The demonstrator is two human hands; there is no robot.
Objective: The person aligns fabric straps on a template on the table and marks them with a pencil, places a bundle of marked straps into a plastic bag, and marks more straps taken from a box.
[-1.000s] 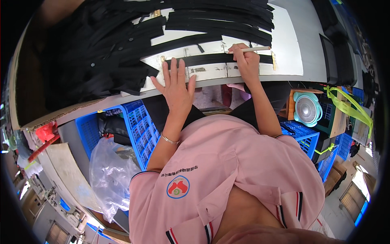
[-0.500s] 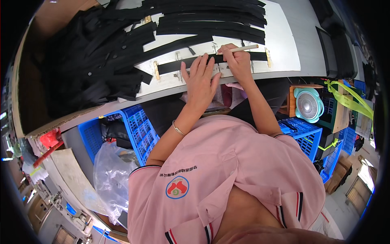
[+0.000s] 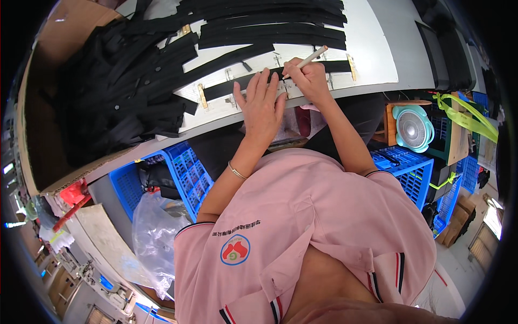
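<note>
A black fabric strip (image 3: pixel 220 89) lies across the white board (image 3: pixel 372 65), its ends beside two yellowish end blocks. My left hand (image 3: pixel 261 102) rests on the strip with fingers spread, pressing it flat. In my right hand (image 3: pixel 309 81) is a white pen (image 3: pixel 314 55), pinched like a writing tool. Its tip points down at the strip, just right of my left fingertips. Pencil-like marks show on the board near the strip. Part of the strip is hidden under both hands.
More black strips (image 3: pixel 270 32) lie in rows behind. A large heap of black strips (image 3: pixel 118 81) fills the open cardboard box (image 3: pixel 29 124) at left. Below the table stand blue crates (image 3: pixel 189 173), a plastic bag (image 3: pixel 154 237) and a teal fan (image 3: pixel 413 128).
The pen has swung more upright, and its tip has come down to the strip's near side. My right hand has shifted slightly left. My left hand stays on the strip.
</note>
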